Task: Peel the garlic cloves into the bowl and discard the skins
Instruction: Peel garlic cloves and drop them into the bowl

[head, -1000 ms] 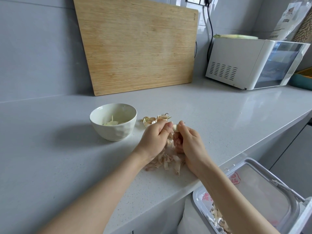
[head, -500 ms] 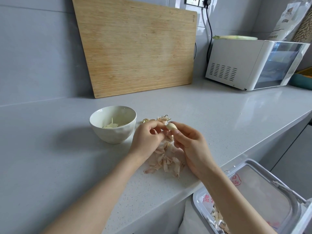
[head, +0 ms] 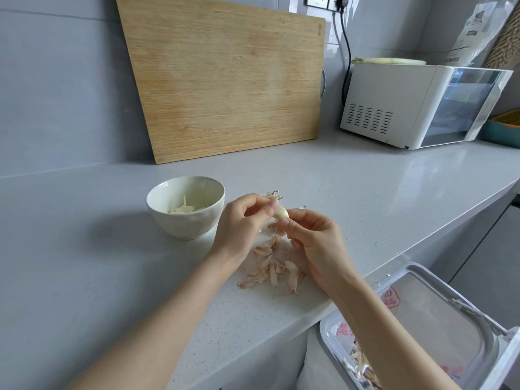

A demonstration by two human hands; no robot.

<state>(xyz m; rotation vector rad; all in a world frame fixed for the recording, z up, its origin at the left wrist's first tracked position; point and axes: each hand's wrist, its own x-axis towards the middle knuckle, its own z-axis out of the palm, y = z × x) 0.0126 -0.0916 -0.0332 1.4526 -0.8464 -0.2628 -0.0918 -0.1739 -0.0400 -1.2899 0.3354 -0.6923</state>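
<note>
A grey table [head: 365, 187] was strewn with skins [head: 274, 266]; a garlic clove [head: 281, 212] was pinched between the left hand [head: 239, 223] and right hand [head: 315, 243].

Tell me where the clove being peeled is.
Head view, centre: the garlic clove is pinched between the left hand and right hand, above the skins, just right of the bowl.

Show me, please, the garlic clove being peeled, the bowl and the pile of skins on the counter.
garlic clove [head: 281, 212], head view, on its bare white side.
bowl [head: 185, 228], head view, on its outer front wall.
pile of skins [head: 270, 271], head view, on the heap's middle.
</note>
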